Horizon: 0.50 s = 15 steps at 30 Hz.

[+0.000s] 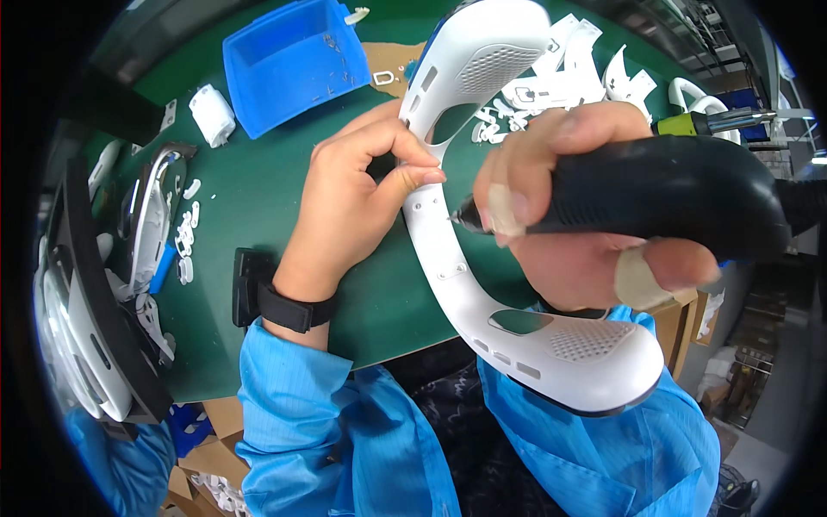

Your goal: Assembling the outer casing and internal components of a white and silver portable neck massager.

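bright, even light from overhead fills the view, with soft sheen on the white shell (482, 284) and only faint shadows on the green mat (250, 207). the fisheye bends everything near the rim – the corners go black – and the close black tool (672, 198) looms large and slightly soft, while the centre stays sharp.

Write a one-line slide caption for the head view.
Left hand pinches a white curved housing while right hand presses a black power screwdriver to it.
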Each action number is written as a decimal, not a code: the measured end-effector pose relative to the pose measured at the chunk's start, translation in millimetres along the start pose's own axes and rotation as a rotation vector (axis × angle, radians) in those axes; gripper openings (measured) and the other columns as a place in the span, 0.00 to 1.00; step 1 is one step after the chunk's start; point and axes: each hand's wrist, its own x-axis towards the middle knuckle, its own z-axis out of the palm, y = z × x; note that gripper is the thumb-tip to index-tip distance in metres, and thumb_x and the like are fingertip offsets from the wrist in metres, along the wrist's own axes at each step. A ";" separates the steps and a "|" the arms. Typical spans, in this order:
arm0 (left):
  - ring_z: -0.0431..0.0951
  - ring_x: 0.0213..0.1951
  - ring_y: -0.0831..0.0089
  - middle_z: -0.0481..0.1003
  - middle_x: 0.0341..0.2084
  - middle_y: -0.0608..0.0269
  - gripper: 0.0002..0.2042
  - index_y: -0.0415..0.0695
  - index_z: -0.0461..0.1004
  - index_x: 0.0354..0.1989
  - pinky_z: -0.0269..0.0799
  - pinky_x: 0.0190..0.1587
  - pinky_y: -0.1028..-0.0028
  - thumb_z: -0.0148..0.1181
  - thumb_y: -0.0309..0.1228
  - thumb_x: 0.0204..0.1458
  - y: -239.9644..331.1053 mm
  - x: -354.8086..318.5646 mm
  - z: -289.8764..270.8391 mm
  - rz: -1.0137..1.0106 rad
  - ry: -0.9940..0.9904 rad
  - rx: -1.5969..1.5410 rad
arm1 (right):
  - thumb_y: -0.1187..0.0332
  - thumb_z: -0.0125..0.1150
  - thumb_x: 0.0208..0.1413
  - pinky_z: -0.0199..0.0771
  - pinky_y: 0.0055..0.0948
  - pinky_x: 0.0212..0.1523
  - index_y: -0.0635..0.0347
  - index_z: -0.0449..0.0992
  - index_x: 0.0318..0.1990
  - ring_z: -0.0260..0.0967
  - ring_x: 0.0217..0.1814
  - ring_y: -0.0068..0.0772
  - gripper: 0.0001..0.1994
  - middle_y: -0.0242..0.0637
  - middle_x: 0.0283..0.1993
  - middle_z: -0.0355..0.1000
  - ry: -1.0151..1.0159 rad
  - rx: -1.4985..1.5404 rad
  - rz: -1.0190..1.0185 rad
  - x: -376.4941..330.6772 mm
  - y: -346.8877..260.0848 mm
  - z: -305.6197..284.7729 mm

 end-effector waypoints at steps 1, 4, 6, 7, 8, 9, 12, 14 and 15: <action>0.79 0.36 0.63 0.80 0.37 0.57 0.06 0.37 0.78 0.29 0.74 0.42 0.70 0.70 0.18 0.44 0.6 -0.5 0.2 -0.009 0.003 -0.004 | 0.24 0.57 0.49 0.72 0.34 0.35 0.67 0.63 0.61 0.72 0.34 0.35 0.50 0.45 0.38 0.73 0.006 -0.027 0.039 -3.2 -5.4 4.2; 0.80 0.36 0.63 0.81 0.43 0.54 0.06 0.37 0.79 0.29 0.75 0.42 0.70 0.70 0.18 0.43 5.9 -2.3 2.4 0.100 0.044 0.061 | 0.27 0.58 0.53 0.71 0.34 0.33 0.66 0.62 0.60 0.70 0.31 0.32 0.47 0.43 0.38 0.72 0.099 -0.071 0.066 -20.0 -18.4 17.3; 0.80 0.42 0.66 0.80 0.43 0.54 0.05 0.35 0.80 0.29 0.73 0.47 0.73 0.72 0.18 0.45 13.2 -3.4 2.4 0.094 0.001 0.097 | 0.30 0.60 0.54 0.71 0.35 0.32 0.64 0.63 0.58 0.71 0.32 0.32 0.43 0.40 0.36 0.71 0.092 -0.088 0.136 -20.5 -33.9 25.3; 0.80 0.42 0.66 0.80 0.43 0.54 0.05 0.35 0.80 0.29 0.73 0.47 0.73 0.72 0.18 0.45 12.7 -4.0 3.7 0.090 -0.005 0.092 | 0.31 0.62 0.53 0.70 0.35 0.33 0.62 0.63 0.57 0.71 0.34 0.33 0.42 0.39 0.35 0.70 0.132 -0.083 0.184 -22.8 -40.6 32.0; 0.79 0.41 0.67 0.80 0.42 0.55 0.06 0.35 0.80 0.29 0.73 0.47 0.73 0.72 0.18 0.44 11.7 -4.5 4.9 0.127 0.006 0.098 | 0.32 0.64 0.52 0.70 0.35 0.33 0.61 0.64 0.57 0.71 0.34 0.33 0.41 0.39 0.35 0.70 0.100 -0.078 0.167 -25.5 -40.2 31.0; 0.79 0.40 0.67 0.80 0.41 0.55 0.06 0.35 0.80 0.29 0.73 0.46 0.73 0.72 0.18 0.43 11.0 -4.9 5.9 0.164 0.017 0.104 | 0.32 0.65 0.52 0.69 0.35 0.33 0.60 0.64 0.56 0.70 0.34 0.33 0.41 0.39 0.35 0.70 0.068 -0.073 0.149 -28.3 -39.9 30.0; 0.78 0.40 0.68 0.80 0.40 0.56 0.07 0.34 0.80 0.29 0.73 0.45 0.73 0.73 0.18 0.43 12.2 -5.1 6.6 0.145 -0.011 0.113 | 0.32 0.67 0.50 0.69 0.35 0.33 0.59 0.64 0.54 0.70 0.33 0.33 0.40 0.39 0.35 0.70 0.126 -0.046 0.112 -39.4 -31.7 35.7; 0.78 0.40 0.68 0.80 0.39 0.56 0.07 0.34 0.80 0.29 0.72 0.45 0.73 0.72 0.18 0.43 11.5 -6.0 5.1 0.162 -0.009 0.113 | 0.32 0.67 0.50 0.68 0.35 0.34 0.59 0.64 0.54 0.70 0.32 0.33 0.40 0.39 0.35 0.70 0.120 -0.038 0.112 -42.2 -27.3 35.6; 0.78 0.40 0.68 0.79 0.39 0.56 0.07 0.34 0.80 0.30 0.72 0.45 0.73 0.72 0.18 0.43 11.3 -5.8 4.7 0.181 -0.006 0.113 | 0.32 0.67 0.49 0.68 0.35 0.34 0.59 0.65 0.53 0.70 0.32 0.34 0.40 0.39 0.35 0.70 0.111 -0.030 0.112 -42.6 -26.1 35.9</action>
